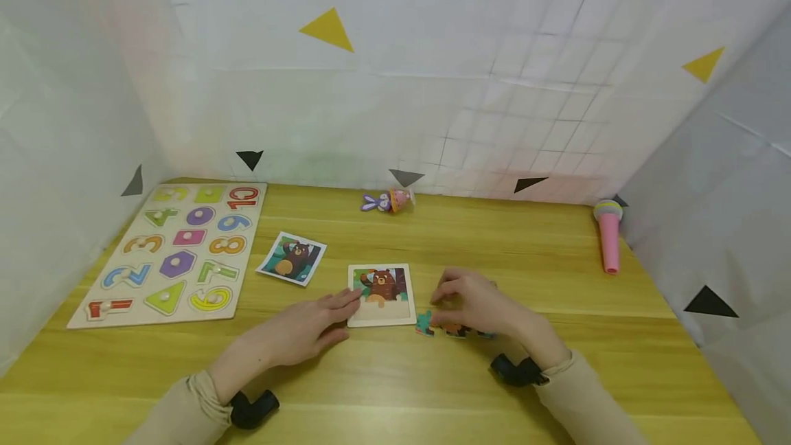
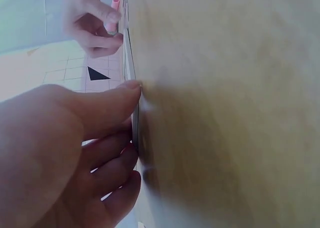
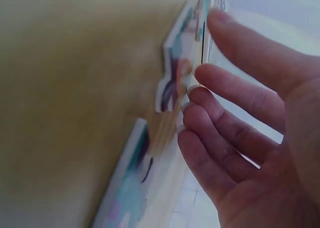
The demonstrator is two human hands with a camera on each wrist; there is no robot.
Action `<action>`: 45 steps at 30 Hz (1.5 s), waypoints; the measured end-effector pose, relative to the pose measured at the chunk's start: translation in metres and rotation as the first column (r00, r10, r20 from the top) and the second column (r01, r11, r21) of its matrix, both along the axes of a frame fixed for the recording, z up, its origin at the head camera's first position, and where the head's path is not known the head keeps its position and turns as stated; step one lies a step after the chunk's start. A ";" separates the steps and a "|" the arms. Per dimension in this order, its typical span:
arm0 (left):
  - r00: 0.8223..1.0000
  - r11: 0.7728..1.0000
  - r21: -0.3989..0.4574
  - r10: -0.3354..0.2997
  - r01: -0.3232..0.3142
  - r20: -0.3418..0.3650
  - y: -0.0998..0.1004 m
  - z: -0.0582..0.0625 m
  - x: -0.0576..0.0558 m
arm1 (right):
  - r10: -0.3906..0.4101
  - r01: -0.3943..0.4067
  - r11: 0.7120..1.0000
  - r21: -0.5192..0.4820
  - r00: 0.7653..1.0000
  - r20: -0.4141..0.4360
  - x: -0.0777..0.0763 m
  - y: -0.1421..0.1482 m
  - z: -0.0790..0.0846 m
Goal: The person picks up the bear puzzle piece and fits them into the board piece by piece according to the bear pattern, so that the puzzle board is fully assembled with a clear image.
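A square bear puzzle board point(image 1: 398, 311) lies on the table, its upper part filled with picture pieces and its near strip showing bare wood. My left hand point(image 1: 305, 328) rests its fingers on the board's left edge, thumb by the near left corner. Just right of the board are loose puzzle pieces: a teal one point(image 1: 424, 323), a brown one point(image 1: 456, 330) partly under my right hand point(image 1: 476, 304), and another at the right. In the right wrist view, the fingers bend slightly above the brown-and-teal piece point(image 3: 172, 72), with nothing visible between thumb and fingers.
A bear picture card point(image 1: 292, 259) lies left of the board. Farther left is a wooden number-and-shape board point(image 1: 167, 253). At the back lies a purple rabbit toy point(image 1: 388, 201); a pink toy microphone point(image 1: 609, 239) lies at the right. White sheeting point(image 1: 371, 108) encloses the table's back and sides.
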State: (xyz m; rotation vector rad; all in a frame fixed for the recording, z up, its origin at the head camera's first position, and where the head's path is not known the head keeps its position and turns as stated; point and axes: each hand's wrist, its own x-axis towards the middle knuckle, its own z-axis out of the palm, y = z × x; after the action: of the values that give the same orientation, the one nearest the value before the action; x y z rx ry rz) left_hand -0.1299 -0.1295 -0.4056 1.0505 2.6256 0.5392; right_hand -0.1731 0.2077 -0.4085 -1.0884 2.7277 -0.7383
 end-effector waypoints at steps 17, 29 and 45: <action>0.997 1.000 0.012 0.005 -0.004 -0.080 -0.001 -0.003 0.001 | -0.013 0.012 0.999 0.039 0.999 0.040 0.017 -0.011 0.006; 0.994 1.000 -0.010 0.007 -0.008 -0.106 0.001 0.000 0.004 | 0.017 -0.018 0.998 0.055 0.999 0.028 0.016 -0.007 0.008; 0.999 1.000 -0.015 0.009 -0.010 -0.031 0.001 0.002 0.003 | 0.036 -0.036 0.999 0.024 0.999 0.011 0.015 -0.004 0.007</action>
State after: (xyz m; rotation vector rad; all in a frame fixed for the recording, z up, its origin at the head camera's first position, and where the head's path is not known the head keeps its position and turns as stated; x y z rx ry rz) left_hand -0.1270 -0.1286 -0.4032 1.0509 2.6586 0.5086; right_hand -0.1585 0.2033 -0.4012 -1.1224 2.6931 -0.7019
